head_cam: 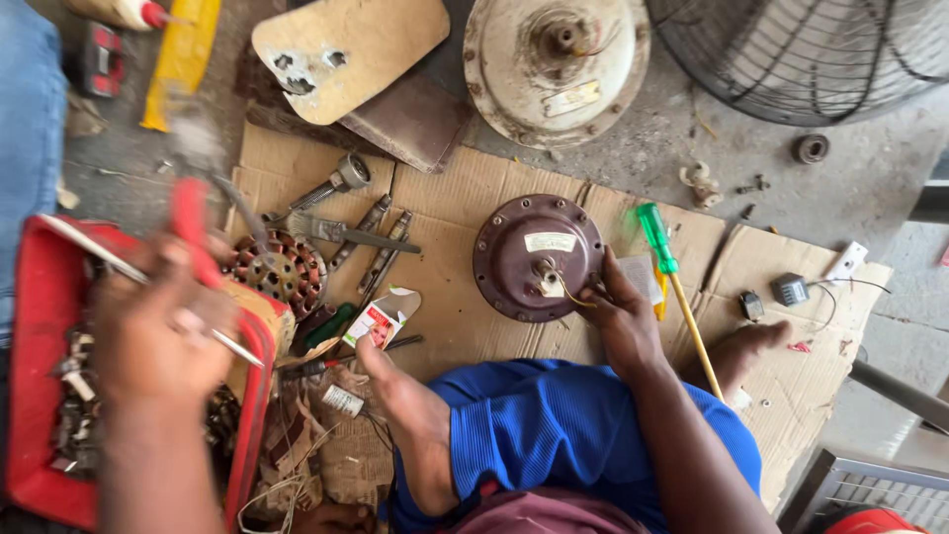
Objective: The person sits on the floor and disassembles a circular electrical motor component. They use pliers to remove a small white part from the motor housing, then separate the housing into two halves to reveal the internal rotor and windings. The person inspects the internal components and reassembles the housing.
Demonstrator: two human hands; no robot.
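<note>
There is one camera. It sits on the person's head and looks almost straight down at the floor. It is close, so the person's own arms, knees and feet fill the bottom of the picture. The left hand (163, 326) comes in from 7 o'clock and looks blurry. The right hand (618, 311) comes in from 5 o'clock and is sharp. The cardboard (445, 297) fills the middle of the view. A brown motor (524, 247) lies near the centre. A red tray (40, 326) is cut off at 9 o'clock. A wire fan cage (801, 49) is cut off at 1 o'clock. A white motor cover (554, 69) sits at 12 o'clock.
</note>
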